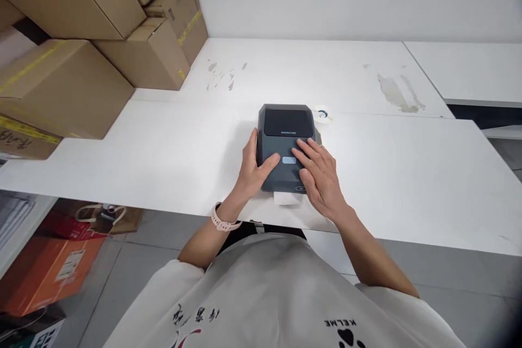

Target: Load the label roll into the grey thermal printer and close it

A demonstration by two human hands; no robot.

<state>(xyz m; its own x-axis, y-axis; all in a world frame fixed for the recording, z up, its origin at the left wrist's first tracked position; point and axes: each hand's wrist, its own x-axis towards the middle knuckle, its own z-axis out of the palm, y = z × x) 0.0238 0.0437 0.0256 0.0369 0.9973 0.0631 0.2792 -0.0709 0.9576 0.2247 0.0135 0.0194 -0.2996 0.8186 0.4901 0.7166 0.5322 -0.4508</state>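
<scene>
A dark grey-blue label printer sits on the white table near its front edge. It has a black window on top and a light rectangular button in the middle. A white strip of label paper sticks out at its front. My left hand grips the printer's left side, with the thumb on top close to the button. Spread flat over the right part of the lid, my right hand has its fingers stretched out. Behind the printer's right corner, a small white roll with a teal core is partly hidden.
Stacked cardboard boxes with yellow tape fill the table's left end. A white wall stands behind the table. Below on the left are an orange box and a paper bag. Worn patches mark the tabletop.
</scene>
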